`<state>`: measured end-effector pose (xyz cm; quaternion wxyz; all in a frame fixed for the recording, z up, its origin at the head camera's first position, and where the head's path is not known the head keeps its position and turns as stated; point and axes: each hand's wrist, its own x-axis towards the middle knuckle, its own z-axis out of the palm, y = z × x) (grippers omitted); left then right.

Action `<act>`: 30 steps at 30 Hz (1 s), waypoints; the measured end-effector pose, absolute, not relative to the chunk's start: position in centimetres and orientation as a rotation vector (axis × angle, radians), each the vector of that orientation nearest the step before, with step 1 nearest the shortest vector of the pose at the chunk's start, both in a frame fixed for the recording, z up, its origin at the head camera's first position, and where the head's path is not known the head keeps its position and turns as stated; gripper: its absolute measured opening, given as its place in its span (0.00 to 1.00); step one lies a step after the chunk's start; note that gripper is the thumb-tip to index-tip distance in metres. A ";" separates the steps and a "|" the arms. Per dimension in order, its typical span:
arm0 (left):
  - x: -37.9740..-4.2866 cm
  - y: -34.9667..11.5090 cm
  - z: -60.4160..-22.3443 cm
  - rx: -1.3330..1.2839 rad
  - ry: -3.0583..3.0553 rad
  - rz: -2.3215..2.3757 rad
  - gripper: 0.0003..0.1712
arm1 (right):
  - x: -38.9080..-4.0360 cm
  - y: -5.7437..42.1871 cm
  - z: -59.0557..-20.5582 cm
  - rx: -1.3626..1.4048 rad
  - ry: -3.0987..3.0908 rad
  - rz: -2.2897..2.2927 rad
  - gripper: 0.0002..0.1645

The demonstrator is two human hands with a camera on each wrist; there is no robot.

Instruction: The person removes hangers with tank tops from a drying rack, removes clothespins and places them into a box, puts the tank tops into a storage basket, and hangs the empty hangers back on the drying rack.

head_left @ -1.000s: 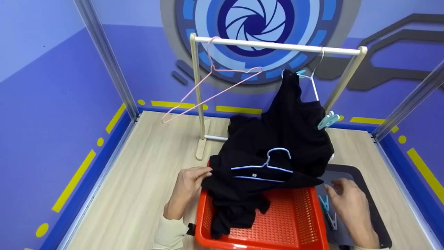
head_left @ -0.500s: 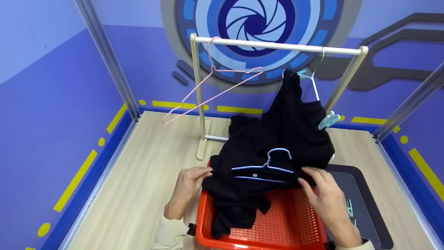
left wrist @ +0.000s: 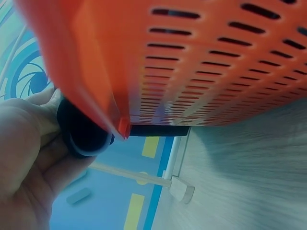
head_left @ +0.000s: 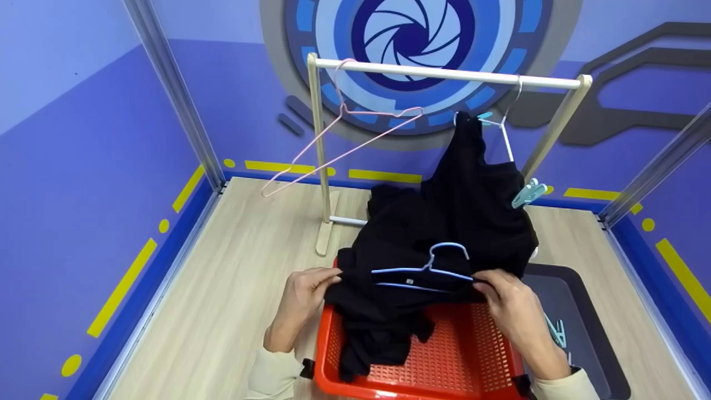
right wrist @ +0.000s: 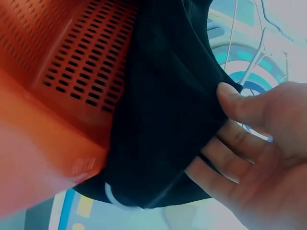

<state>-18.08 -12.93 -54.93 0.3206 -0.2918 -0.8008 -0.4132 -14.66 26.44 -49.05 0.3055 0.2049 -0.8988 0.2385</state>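
A black top (head_left: pixel 383 316) lies draped over the far part of a red basket (head_left: pixel 444 364), partly hanging inside. A light blue hanger (head_left: pixel 430 269) is in its neck opening, hook up, with a small label showing below. At the top's left shoulder my left hand (head_left: pixel 300 294) pinches the cloth; the left wrist view shows dark cloth between thumb and fingers, beside the basket wall (left wrist: pixel 168 86). My right hand (head_left: pixel 514 305) pinches the right side of the neck opening near the hanger's right end. In the right wrist view its thumb (right wrist: pixel 235 103) presses the cloth edge against the fingers.
Behind stands a rack (head_left: pixel 444 72) with a bare pink hanger (head_left: pixel 344 111) and another black garment (head_left: pixel 477 205) on a white hanger, held by teal clothespins (head_left: pixel 529 194). A dark tray (head_left: pixel 589 322) with clothespins (head_left: pixel 557 332) lies right of the basket.
My right hand has come left from over the tray to the top's right side and now pinches it. The right part of the cloth has shifted inward. My left hand stays put.
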 end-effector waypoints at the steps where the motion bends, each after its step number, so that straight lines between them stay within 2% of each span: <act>1: -18.0 -13.0 -54.9 -0.761 -2.112 -1.080 0.11 | -14.6 26.4 -49.0 0.542 -2.364 0.628 0.15; 5: -17.5 -13.1 -54.2 -0.737 -2.134 -1.091 0.12 | -14.3 26.1 -48.7 0.532 -2.291 0.630 0.16; 12: -16.5 -12.9 -51.4 -0.783 -1.996 -1.193 0.23 | -13.4 25.4 -47.8 0.518 -2.206 0.671 0.18; 18: -15.7 -11.9 -49.5 -0.843 -1.878 -1.248 0.19 | -12.7 24.9 -47.3 0.527 -2.177 0.703 0.18; 30: -15.3 -12.1 -49.7 -0.814 -1.844 -1.260 0.18 | -12.6 25.6 -47.8 0.488 -2.123 0.744 0.20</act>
